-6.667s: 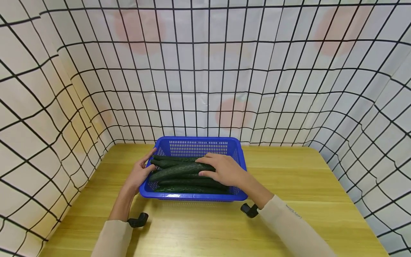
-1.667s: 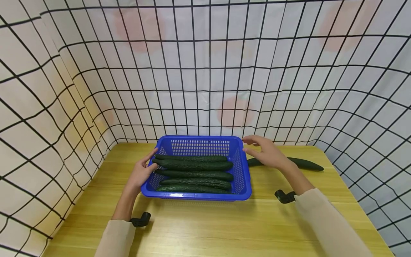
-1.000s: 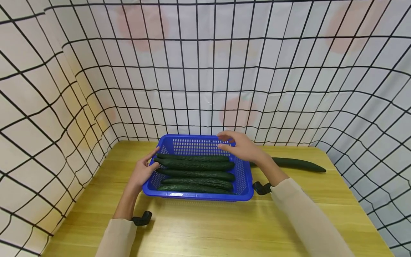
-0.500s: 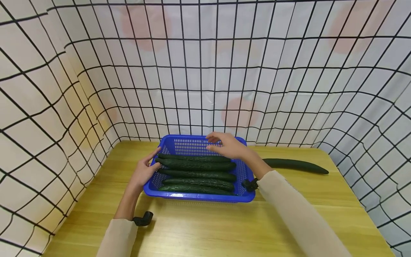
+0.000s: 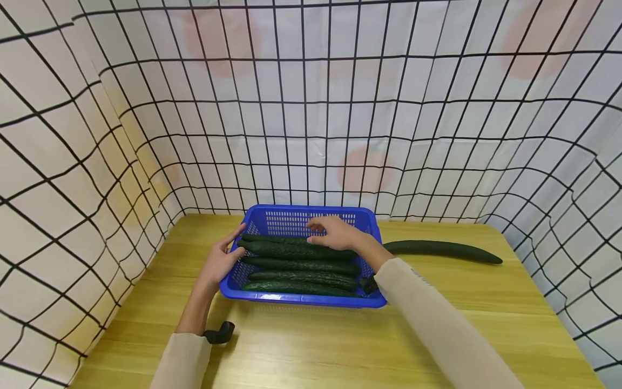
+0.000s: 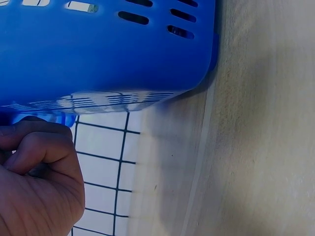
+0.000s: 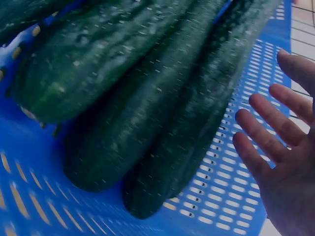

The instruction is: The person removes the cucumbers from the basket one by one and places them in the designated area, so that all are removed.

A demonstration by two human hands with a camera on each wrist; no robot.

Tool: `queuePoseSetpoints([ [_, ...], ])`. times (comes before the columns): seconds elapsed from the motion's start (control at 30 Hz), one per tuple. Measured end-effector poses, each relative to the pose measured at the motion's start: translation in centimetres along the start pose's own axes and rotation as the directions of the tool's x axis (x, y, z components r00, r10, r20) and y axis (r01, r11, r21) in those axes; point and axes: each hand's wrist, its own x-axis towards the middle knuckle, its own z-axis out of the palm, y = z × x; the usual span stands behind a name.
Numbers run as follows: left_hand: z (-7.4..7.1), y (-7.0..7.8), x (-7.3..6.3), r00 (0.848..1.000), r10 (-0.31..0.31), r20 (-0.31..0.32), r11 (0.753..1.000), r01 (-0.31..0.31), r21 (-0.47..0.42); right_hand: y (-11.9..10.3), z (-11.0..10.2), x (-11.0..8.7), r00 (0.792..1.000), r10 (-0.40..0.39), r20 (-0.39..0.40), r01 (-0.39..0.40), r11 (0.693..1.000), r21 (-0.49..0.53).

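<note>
One left hand (image 5: 217, 263): fingers curled on the left rim of the blue perforated basket (image 5: 301, 299), seemingly steadying it; forearm slants in from below.
Five visible cucumbers (image 5: 298, 265): inside, lying lengthwise side by side, probably because that fits.
Right hand (image 5: 337, 235): relaxed above the farthest ones, holding nothing; forearm crosses the right rim.
Lone cucumber (image 5: 444, 249): on the wooden table (image 5: 311, 346), rightmost.
</note>
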Motion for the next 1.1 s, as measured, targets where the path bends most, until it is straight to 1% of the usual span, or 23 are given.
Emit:
queuePoseSetpoints([
  [0.13,0.0,0.0,0.0,1.000,0.003,-0.001,1.000,-0.003,-0.002,0.2,0.7,0.5,0.999,0.015,0.038,-0.014,1.000,-0.024],
  [0.27,-0.1,0.0,0.0,1.000,0.007,-0.014,1.000,-0.007,-0.006,0.1,1.0,0.9,0.997,0.033,0.068,-0.031,0.999,-0.028],
  [0.5,0.1,-0.1,0.0,1.000,-0.006,-0.006,1.000,0.006,0.001,0.0,1.6,1.4,0.992,0.068,0.107,-0.066,0.998,-0.026],
  [0.7,0.2,-0.1,0.1,1.000,-0.007,-0.019,1.000,0.007,-0.006,0.2,2.0,1.8,0.992,0.086,0.092,-0.085,0.996,-0.015],
  [0.97,0.4,0.0,0.1,1.000,-0.002,-0.010,1.000,0.002,0.000,0.2,2.0,2.1,0.994,0.089,0.067,-0.084,0.993,-0.079],
  [1.1,0.3,0.0,0.0,1.000,-0.005,-0.015,1.000,0.005,-0.016,0.2,2.0,2.4,0.996,0.082,0.047,-0.078,0.994,-0.074],
])
